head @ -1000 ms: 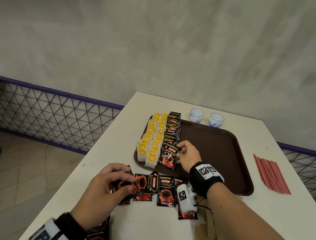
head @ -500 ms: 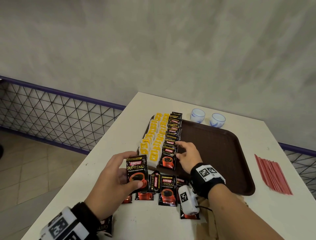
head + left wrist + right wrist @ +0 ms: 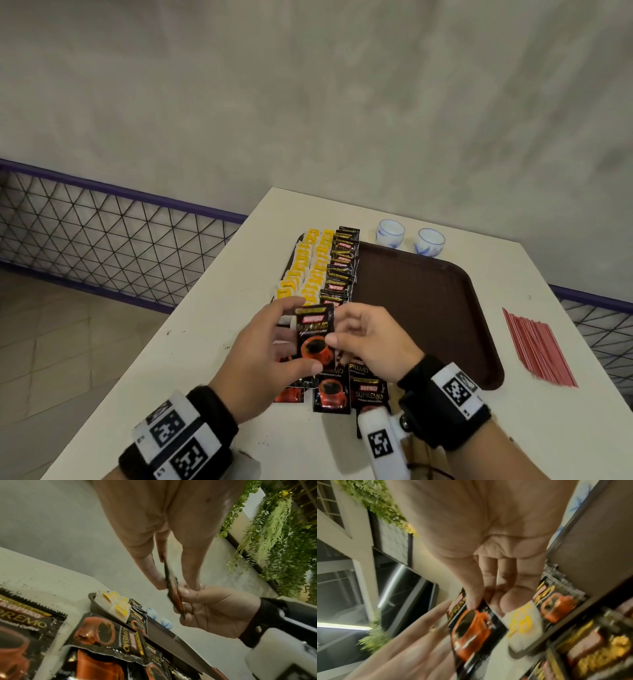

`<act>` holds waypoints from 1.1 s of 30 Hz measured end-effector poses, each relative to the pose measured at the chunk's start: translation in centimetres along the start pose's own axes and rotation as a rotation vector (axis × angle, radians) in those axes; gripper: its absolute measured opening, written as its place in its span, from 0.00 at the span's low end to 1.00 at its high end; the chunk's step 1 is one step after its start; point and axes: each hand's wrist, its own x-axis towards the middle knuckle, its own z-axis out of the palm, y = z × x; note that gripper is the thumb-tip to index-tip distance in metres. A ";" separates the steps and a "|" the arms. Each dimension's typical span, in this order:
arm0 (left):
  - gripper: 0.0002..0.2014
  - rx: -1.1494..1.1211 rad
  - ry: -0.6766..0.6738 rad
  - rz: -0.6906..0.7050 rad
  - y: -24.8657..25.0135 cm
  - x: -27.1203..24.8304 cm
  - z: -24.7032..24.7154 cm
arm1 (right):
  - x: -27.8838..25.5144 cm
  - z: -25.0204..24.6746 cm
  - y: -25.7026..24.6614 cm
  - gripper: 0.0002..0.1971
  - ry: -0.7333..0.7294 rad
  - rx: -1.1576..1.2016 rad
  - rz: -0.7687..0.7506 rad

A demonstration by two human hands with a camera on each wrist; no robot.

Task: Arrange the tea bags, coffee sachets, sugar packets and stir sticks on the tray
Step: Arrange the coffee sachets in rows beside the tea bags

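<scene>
A black coffee sachet (image 3: pixel 314 334) hangs upright in the air just before the tray's near-left corner. My left hand (image 3: pixel 301 337) grips it from the left, thumb low on its front. My right hand (image 3: pixel 338 326) pinches its right edge; the left wrist view shows the sachet (image 3: pixel 172 589) edge-on between both hands. In the right wrist view my thumb lies on the sachet (image 3: pixel 471 626). The brown tray (image 3: pixel 428 308) carries two rows of yellow tea bags (image 3: pixel 308 270) and one row of coffee sachets (image 3: pixel 342 270) along its left side. Loose sachets (image 3: pixel 334 392) lie on the table under my hands.
Red stir sticks (image 3: pixel 537 346) lie in a bundle on the table right of the tray. Two small white-and-blue cups (image 3: pixel 390 233) (image 3: pixel 429 242) stand behind the tray. The table's left edge drops to a tiled floor with a mesh fence (image 3: pixel 102 246).
My left hand lifted a sachet from the loose pile and carried it up and right. My right hand left the sachet row on the tray and came back to pinch the lifted sachet.
</scene>
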 end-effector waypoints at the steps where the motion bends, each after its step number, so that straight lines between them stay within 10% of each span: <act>1: 0.37 0.078 0.010 0.022 -0.1 -0.2 -0.4 | 0.4 -0.6 0.4 0.08 0.067 -0.014 0.020; 5: 0.34 0.478 -0.002 0.034 -0.8 -2.3 -3.6 | 2.2 -3.1 2.4 0.12 0.341 -0.142 0.101; 12: 0.45 0.846 -0.258 -0.199 -3.4 -7.1 -8.4 | 4.4 -1.8 4.3 0.11 0.332 -0.231 0.166; 24: 0.44 1.092 -0.187 -0.219 -5.7 -8.9 -7.1 | 3.6 -1.0 3.5 0.18 0.404 -0.425 0.221; 33: 0.33 0.918 -0.266 -0.267 -4.6 -7.5 -6.1 | -3.8 -0.6 0.6 0.16 0.050 -0.609 0.233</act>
